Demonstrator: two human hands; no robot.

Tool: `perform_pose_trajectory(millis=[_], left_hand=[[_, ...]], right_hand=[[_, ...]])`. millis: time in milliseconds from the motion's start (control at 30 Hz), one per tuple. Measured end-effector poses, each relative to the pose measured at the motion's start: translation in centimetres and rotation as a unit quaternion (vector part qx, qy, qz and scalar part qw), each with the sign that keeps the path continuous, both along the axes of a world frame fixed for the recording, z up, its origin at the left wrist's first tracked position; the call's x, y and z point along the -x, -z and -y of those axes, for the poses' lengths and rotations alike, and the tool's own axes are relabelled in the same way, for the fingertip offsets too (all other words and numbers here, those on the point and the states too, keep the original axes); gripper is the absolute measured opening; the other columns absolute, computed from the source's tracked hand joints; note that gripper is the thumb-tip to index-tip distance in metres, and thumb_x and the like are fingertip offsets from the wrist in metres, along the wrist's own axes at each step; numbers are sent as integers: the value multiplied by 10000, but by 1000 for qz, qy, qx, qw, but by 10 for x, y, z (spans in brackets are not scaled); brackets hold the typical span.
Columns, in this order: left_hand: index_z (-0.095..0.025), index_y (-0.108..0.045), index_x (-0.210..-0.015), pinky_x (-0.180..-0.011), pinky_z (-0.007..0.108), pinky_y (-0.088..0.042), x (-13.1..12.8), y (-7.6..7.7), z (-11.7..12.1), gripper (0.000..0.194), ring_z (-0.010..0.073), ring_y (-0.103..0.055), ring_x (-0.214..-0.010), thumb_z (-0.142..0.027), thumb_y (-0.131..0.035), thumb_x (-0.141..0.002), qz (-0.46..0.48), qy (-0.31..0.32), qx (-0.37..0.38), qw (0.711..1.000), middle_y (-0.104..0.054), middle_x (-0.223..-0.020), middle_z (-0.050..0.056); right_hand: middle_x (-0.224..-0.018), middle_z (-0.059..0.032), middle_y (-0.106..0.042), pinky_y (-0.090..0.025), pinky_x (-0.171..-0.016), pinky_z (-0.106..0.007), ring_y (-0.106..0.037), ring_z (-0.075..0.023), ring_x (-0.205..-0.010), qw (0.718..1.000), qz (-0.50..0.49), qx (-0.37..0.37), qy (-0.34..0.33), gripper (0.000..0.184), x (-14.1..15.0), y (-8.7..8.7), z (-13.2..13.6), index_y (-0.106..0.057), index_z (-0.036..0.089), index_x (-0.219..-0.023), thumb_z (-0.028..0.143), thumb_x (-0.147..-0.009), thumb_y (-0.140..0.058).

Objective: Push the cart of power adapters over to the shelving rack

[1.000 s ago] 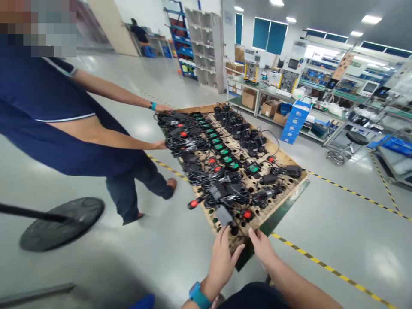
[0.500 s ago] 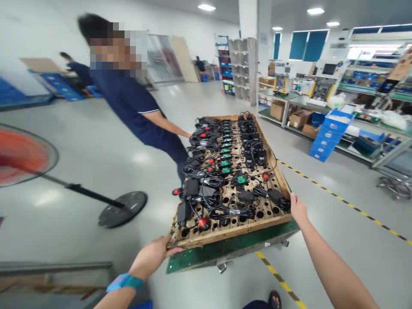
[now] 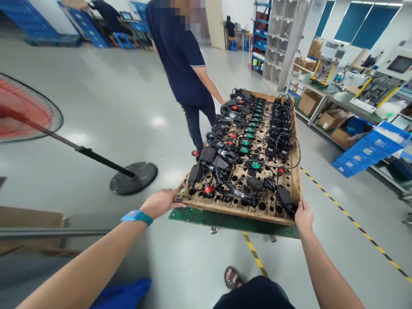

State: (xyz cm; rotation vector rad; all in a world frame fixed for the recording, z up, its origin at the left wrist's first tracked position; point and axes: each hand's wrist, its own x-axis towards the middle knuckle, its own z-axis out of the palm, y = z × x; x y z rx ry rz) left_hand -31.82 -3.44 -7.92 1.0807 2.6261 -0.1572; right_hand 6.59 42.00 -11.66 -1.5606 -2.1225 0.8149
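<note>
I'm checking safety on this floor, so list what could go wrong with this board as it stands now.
1. Loose black adapters and cables lie piled on the perforated wooden board; a tilt could spill them.
2. The left hand and right hand grip only its near corners, so a slip may drop that end.
3. The fan base sits close by on the left, a possible trip point.

The co-worker's far hand (image 3: 222, 103) vanishes behind the cables (image 3: 231, 118) at the board's (image 3: 294, 171) edge — grip unclear. The fan (image 3: 22, 109) is cut by the left edge. Under the board only a green strip (image 3: 225, 219) shows — what carries it stays hidden. Bench gear (image 3: 325, 71) is too small to name.
</note>
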Motion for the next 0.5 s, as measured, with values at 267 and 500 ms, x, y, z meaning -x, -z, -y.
perform_pose_trajectory(millis=[267, 500], left_hand=[[-149, -618, -1067, -1020, 427, -373, -68, 23, 8, 369, 335, -570, -1134, -480, -563, -914, -74, -4, -43, 996, -670, -1116, 187], [-119, -594, -1084, -1002, 419, -355, -97, 32, 12, 547, 340, -566, -1115, -626, -435, -954, -119, -29, -22, 992, -659, -1120, 200]], right_hand=[[-1122, -235, -717, -469, -924, -419, -644, -353, -1058, 1000, 10, -6, -15, 561, -20, -1, 16, -685, 49, -1268, 348, -921, -363], [-1108, -246, -713, -440, -902, -429, -639, -369, -1055, 1000, 27, -5, 7, 723, -37, -5, 30, -716, 97, -1205, 568, -1009, -204]])
